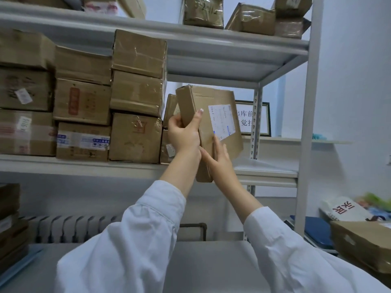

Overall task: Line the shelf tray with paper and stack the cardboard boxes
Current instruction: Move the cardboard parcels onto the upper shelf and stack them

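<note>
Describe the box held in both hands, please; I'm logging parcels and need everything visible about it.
The held box is flat brown cardboard, creased and worn, with a white shipping label on its broad face. It is tilted on edge in front of the middle shelf, above its bare right part. The left hand grips its narrow side; the right hand supports it from below.

Loose pale-blue sleeves, buttoned cuffs, bare wrists.

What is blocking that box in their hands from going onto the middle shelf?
Nothing visible. Both hands, left and right, hold the labelled cardboard box before the shelf's bare right end. The stacked boxes stand to its left, with two smaller boxes partly hidden behind it.
</note>
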{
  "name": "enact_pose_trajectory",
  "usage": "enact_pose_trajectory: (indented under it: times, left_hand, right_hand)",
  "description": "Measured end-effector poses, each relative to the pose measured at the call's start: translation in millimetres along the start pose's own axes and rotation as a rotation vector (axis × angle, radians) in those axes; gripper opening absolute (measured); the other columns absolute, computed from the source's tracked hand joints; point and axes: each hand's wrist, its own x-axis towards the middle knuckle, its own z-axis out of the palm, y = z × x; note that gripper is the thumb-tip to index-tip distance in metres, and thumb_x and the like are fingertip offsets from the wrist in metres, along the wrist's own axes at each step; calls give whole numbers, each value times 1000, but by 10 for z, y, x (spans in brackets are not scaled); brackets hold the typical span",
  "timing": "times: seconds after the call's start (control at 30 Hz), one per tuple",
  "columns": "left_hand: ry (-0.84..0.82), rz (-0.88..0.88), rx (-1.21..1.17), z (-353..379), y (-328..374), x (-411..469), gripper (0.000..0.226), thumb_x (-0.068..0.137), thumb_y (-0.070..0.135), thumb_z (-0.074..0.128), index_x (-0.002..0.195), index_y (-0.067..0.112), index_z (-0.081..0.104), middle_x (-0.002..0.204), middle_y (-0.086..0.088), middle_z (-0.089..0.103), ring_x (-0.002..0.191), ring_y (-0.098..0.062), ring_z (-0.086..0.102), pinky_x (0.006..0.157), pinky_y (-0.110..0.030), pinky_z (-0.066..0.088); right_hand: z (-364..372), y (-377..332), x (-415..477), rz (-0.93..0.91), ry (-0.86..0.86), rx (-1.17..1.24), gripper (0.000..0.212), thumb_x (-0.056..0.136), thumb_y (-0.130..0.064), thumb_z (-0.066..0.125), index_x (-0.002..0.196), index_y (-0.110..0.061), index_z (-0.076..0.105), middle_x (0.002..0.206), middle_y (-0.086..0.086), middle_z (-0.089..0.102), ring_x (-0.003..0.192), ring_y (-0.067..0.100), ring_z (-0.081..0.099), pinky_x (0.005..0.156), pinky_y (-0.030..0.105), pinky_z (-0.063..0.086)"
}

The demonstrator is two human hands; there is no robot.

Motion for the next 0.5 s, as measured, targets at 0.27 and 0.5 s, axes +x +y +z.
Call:
enact_pose_trajectory:
  times: [0.27,0.5]
  left_hand:
    - [11,66,255,237,-218,38,41,78,15,74,110,13,49,106,-2,61,95,-17,61,86,-28,51]
    - [-254,139,590,235,-420,187,51,82,3,65,130,8,47,117,-3,59,99,-14,55,92,-29,48]
  right_hand:
    - [-31,233,219,-17,-36,207,62,93,-56,36,148,-28,30,153,-7,33,140,7,29,118,37,24]
    - [-83,332,465,-19,36,329,49,103,-38,24,141,-15,43,137,7,54,128,18,49,110,44,37]
